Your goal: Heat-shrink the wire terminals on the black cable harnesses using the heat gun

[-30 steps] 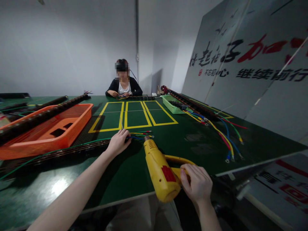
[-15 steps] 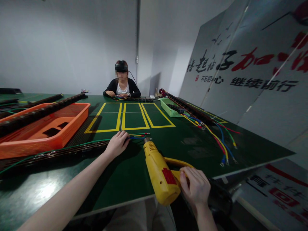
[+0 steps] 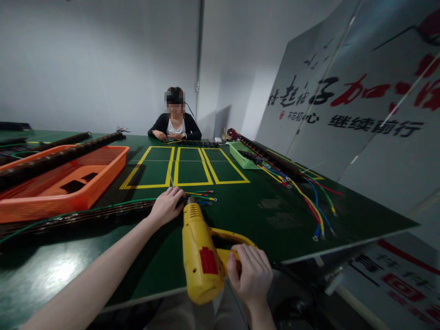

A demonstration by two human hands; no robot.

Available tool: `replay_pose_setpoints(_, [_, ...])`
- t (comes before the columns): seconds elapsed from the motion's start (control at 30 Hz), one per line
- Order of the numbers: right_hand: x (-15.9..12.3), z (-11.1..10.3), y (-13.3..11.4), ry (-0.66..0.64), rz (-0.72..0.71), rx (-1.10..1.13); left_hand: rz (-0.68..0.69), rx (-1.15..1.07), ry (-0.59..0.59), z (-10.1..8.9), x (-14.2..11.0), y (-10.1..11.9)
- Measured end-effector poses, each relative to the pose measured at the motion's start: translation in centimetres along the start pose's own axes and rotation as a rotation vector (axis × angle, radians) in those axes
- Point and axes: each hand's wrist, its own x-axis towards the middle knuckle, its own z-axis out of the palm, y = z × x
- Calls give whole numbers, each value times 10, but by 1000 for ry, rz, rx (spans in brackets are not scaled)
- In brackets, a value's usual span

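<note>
The yellow heat gun (image 3: 201, 252) is held above the near edge of the worktop (image 3: 240, 215), at about five o'clock from the left hand (image 3: 168, 204), its metal nozzle (image 3: 191, 200) aimed between eleven and twelve and just beside that hand. The right hand (image 3: 252, 270) has its fingers wrapped around the handle, on the four o'clock side of the barrel. That is the sound place to hold: the casing looks rigid and the bulky rear probably carries most of the weight, so a loose wrist could let the nose wander, and the nozzle, possibly hot, should be left alone. The coloured wires (image 3: 201, 195) run out at three o'clock from the left hand, tipped with ring lugs; they should be light, bendy and smooth-skinned, best steadied where they bunch together, with bare skin well clear of the nozzle. The dark harness (image 3: 113, 211) at nine o'clock looks stiffer and heavier. The left fingers curl down over the wires, but their undersides are hidden, so I cannot tell whether they pinch or merely press.
</note>
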Motion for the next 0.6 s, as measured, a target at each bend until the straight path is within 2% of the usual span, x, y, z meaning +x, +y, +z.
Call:
replay_pose_setpoints(0.2, [-2,0,-2,5,6,12,-6,-53,-14,0,0,-3])
replay_pose_setpoints(0.6, [5,-10,9,-105,11,2,11,-92,-14,-1,-1,-5])
